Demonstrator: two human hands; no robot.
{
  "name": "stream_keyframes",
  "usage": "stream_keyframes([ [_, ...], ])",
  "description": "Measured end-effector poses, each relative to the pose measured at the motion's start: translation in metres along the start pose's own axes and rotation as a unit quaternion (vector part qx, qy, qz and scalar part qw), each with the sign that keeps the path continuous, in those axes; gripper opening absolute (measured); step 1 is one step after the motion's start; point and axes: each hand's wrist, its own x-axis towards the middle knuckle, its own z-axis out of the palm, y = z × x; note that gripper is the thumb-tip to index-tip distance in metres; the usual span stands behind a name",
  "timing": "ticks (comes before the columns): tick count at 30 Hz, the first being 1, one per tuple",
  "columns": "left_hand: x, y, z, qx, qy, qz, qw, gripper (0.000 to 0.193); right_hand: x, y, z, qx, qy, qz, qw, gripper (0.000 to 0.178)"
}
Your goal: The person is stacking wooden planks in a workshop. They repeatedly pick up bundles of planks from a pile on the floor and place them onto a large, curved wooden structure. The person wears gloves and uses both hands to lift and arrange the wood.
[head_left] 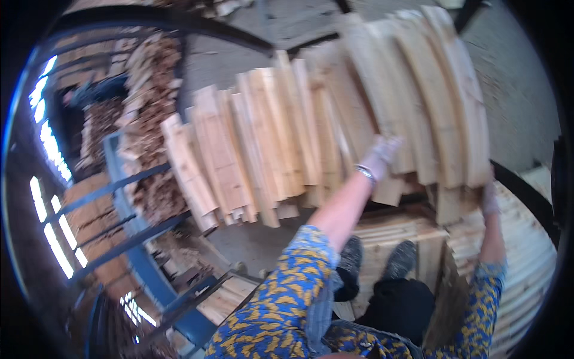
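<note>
A batch of pale wooden boards [418, 90] lies side by side at the upper right, blurred by motion. My left hand [384, 154], in a thin whitish glove with a bracelet at the wrist, grips the near left edge of this batch. At its near right corner is my right hand [490, 200], partly hidden by the wood and closed against it. The batch sits between my two hands. More loose boards [263, 137] form a long uneven row to the left, their ends staggered.
Stacked boards [508, 257] stand to my right, and more wood lies around my shoes [399, 260]. Dark metal bars [143, 173] and a blue beam [143, 233] run along the left. Beyond them is a heap of wood scraps [152, 119]. Grey floor [508, 90] shows at the far right.
</note>
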Motion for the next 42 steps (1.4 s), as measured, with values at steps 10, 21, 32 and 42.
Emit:
stream_keyframes([
  [10,-0.042,0.042,0.055,0.085,0.136,-0.099,0.982,0.065,-0.024,-0.006,0.086,-0.249,0.281,0.039,0.926,0.101],
  [21,-0.032,0.015,0.029,0.022,0.121,-0.093,0.988,0.072,-0.058,-0.016,0.071,-0.215,0.133,-0.003,0.968,0.079],
  [32,-0.028,0.022,0.030,-0.069,0.131,-0.097,0.984,0.052,-0.087,-0.021,0.180,-0.221,0.298,0.190,0.909,0.107],
  [42,-0.072,0.108,-0.001,0.050,0.115,-0.039,0.991,0.058,-0.106,0.006,0.288,-0.363,-0.059,0.008,0.930,0.054],
])
